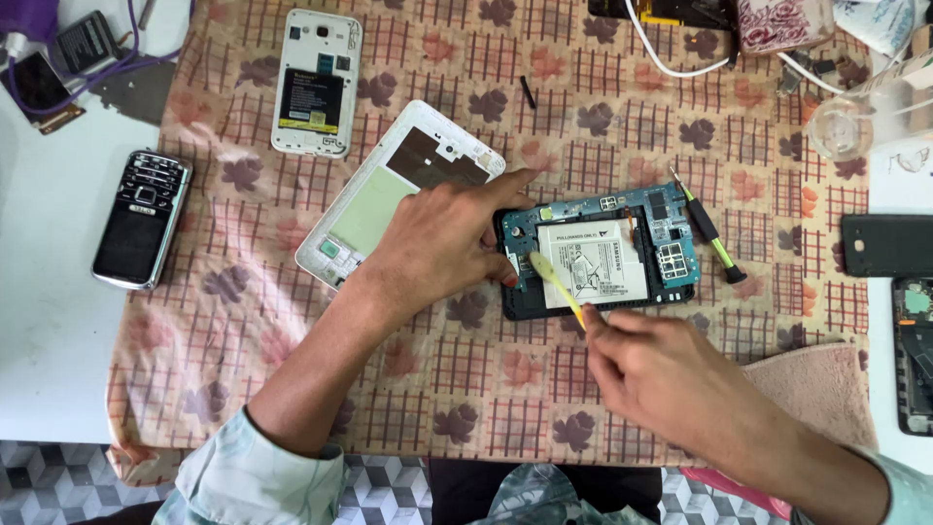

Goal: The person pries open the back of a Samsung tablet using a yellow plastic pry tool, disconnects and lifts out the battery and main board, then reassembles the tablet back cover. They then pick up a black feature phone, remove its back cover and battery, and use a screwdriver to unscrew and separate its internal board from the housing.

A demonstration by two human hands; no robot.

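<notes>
The opened dark-framed device with a blue circuit board and a white rectangular battery (595, 259) lies face down on the checked, flower-patterned cloth (622, 126) that covers the white table (49, 321), a little right of the cloth's middle. The left hand (442, 243) rests on the device's left edge, its fingers (505, 182) bent and close together, the forefinger stretched along the upper left corner and the thumb pressing the lower left edge. The right hand (661, 374) sits just below the device, its fingers (595, 326) pinching the near end of a thin yellow plastic pry stick (556, 284); the stick's far tip lies at the battery's left edge. Touching the left hand's back is a white plastic rear shell with a green panel (389, 190), tilted on the cloth. Above it lies a white phone with its back removed (316, 83). A small green-handled screwdriver (708, 233) lies just right of the device. A black keypad phone (143, 219) rests on the bare table, well apart to the left.
</notes>
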